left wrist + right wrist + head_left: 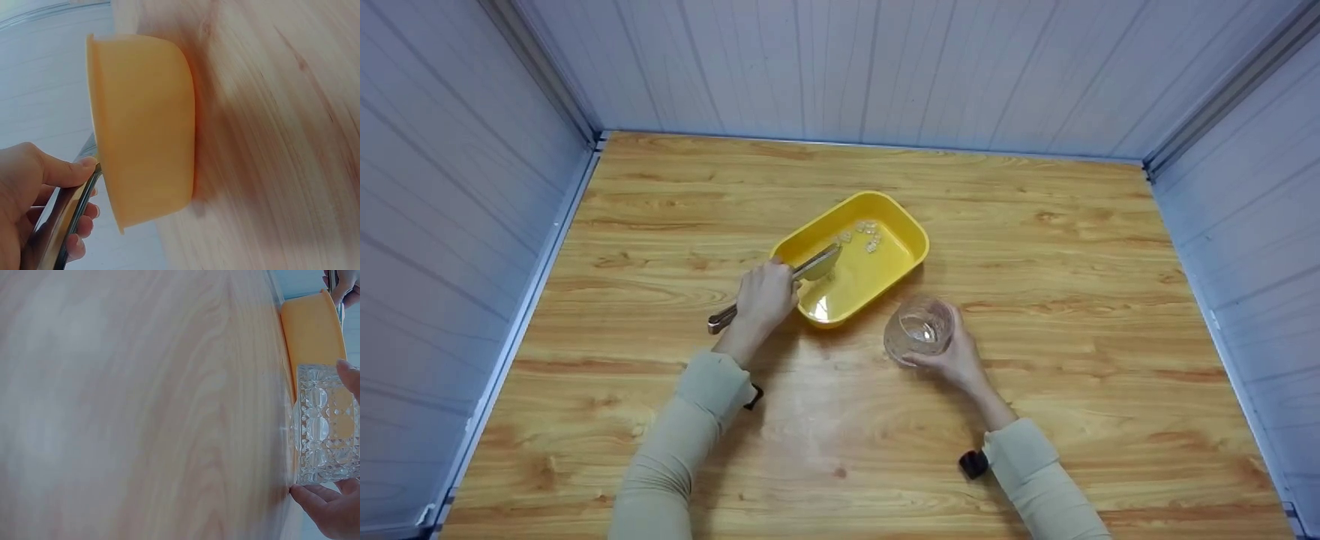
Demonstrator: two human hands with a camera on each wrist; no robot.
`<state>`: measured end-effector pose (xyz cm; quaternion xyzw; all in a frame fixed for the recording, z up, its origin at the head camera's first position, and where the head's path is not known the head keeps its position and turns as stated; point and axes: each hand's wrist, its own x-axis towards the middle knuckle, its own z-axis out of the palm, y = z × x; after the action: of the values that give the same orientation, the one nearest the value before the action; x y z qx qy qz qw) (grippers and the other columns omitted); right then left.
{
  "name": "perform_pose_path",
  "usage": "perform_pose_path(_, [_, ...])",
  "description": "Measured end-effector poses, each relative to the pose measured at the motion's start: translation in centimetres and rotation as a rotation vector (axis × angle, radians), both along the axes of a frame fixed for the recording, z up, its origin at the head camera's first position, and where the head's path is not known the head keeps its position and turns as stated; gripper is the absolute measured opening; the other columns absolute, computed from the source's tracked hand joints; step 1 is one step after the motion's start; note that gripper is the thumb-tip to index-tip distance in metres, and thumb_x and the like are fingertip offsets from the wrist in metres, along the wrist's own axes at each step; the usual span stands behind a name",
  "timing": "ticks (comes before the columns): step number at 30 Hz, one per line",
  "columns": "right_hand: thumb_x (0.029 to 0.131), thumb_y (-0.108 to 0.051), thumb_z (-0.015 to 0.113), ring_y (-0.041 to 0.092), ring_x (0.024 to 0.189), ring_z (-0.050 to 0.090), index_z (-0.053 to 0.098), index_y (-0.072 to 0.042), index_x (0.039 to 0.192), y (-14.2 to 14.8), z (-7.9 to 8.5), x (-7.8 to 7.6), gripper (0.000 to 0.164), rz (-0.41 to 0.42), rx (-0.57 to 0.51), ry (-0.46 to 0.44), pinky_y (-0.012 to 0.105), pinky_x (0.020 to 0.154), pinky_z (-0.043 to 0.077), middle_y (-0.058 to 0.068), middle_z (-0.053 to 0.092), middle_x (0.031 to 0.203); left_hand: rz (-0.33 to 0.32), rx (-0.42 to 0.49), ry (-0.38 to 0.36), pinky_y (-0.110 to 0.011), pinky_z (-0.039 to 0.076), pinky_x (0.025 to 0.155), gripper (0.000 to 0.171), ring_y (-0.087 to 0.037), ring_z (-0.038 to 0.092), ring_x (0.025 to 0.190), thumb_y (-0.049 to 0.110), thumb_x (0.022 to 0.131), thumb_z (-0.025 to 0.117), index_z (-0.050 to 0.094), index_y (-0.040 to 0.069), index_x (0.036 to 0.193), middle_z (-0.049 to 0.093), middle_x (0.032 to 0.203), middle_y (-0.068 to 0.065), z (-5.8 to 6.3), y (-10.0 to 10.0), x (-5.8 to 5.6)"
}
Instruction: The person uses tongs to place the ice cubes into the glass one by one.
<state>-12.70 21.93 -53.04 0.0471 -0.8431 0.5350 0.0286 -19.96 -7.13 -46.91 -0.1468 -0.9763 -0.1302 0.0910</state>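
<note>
My left hand point(765, 296) grips a pair of metal tongs point(816, 264), thumb along one arm and fingers curled under the other in the left wrist view. Their far ends reach over the near left rim into a yellow plastic tub point(885, 288). Several small clear pieces like ice cubes point(872, 245) lie toward the tub's far end. To the tub's right, my right hand point(958, 358) holds a clear glass point(916, 330) around its side, thumb and fingers on opposite sides. A cut pattern covers the glass point(323, 433) in the right wrist view.
The tub and glass are on a wood-grain table point(1072, 315). Pale panel walls point(840, 67) enclose its back, left and right sides. A dark wrist strap piece point(973, 464) sits by the right sleeve.
</note>
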Motion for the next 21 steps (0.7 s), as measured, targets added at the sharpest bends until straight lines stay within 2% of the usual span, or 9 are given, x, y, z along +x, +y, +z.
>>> perform_pose_path(4, [0.050,-0.024,0.086,0.023,0.116,0.042,0.033,-0.006,0.129,0.4,-1.0,-0.3,0.097,-0.008,0.004,-0.005,0.035,0.098,0.028,0.011,0.046,0.126,-0.001,0.029,0.007,-0.041,0.046,0.050,0.013,-0.031,0.058,0.060,0.013,0.077,0.063,0.066,0.000,0.076,0.059,0.077,-0.012,0.4,0.3,0.5])
perform_pose_path(8, [0.050,-0.026,0.086,0.021,0.114,0.043,0.035,-0.007,0.128,0.3,-1.0,-0.3,0.095,-0.007,0.002,0.010,0.034,0.097,0.028,0.010,0.047,0.125,-0.013,0.054,0.019,-0.041,0.046,0.051,0.014,-0.032,0.058,0.061,0.014,0.077,0.063,0.067,0.002,0.081,0.057,0.075,-0.010,0.9,0.7,1.1])
perform_pose_path(9, [0.050,-0.023,0.086,0.023,0.114,0.043,0.035,-0.006,0.128,0.1,-0.5,-0.1,0.095,-0.006,-0.002,0.007,0.035,0.097,0.028,0.012,0.047,0.125,-0.018,0.062,0.024,-0.041,0.046,0.051,0.014,-0.031,0.058,0.061,0.014,0.077,0.063,0.067,0.002,0.082,0.057,0.075,-0.010,1.1,0.7,1.2])
perform_pose_path(10, [0.051,-0.020,0.086,0.025,0.114,0.043,0.035,-0.004,0.128,0.0,0.0,0.1,0.094,-0.005,-0.004,0.008,0.036,0.097,0.028,0.014,0.047,0.125,-0.025,0.069,0.029,-0.041,0.046,0.052,0.015,-0.031,0.058,0.061,0.015,0.077,0.063,0.067,0.002,0.083,0.057,0.075,-0.010,1.2,0.8,1.4])
perform_pose_path(15, [0.050,-0.020,0.086,0.025,0.115,0.042,0.035,-0.004,0.127,0.0,0.0,0.0,0.094,-0.012,0.011,0.004,0.036,0.098,0.027,0.014,0.047,0.125,-0.074,0.093,0.064,-0.038,0.045,0.050,0.018,-0.028,0.057,0.058,0.016,0.078,0.064,0.067,0.002,0.087,0.056,0.075,-0.009,1.7,1.3,2.1])
perform_pose_path(17, [0.049,-0.026,0.087,0.021,0.114,0.043,0.035,-0.007,0.127,0.3,-0.9,-0.2,0.096,-0.016,0.024,0.007,0.034,0.097,0.028,0.010,0.047,0.124,-0.093,0.097,0.080,-0.037,0.045,0.049,0.018,-0.027,0.056,0.057,0.017,0.078,0.064,0.067,0.002,0.088,0.056,0.075,-0.009,1.9,1.5,2.4])
perform_pose_path(21, [0.048,-0.026,0.087,0.023,0.114,0.042,0.035,-0.006,0.128,0.3,-0.9,-0.3,0.097,-0.019,0.026,0.006,0.036,0.097,0.028,0.011,0.047,0.124,-0.131,0.130,0.107,-0.036,0.045,0.047,0.019,-0.026,0.054,0.055,0.017,0.078,0.065,0.067,0.003,0.090,0.054,0.074,-0.008,2.3,2.0,3.1])
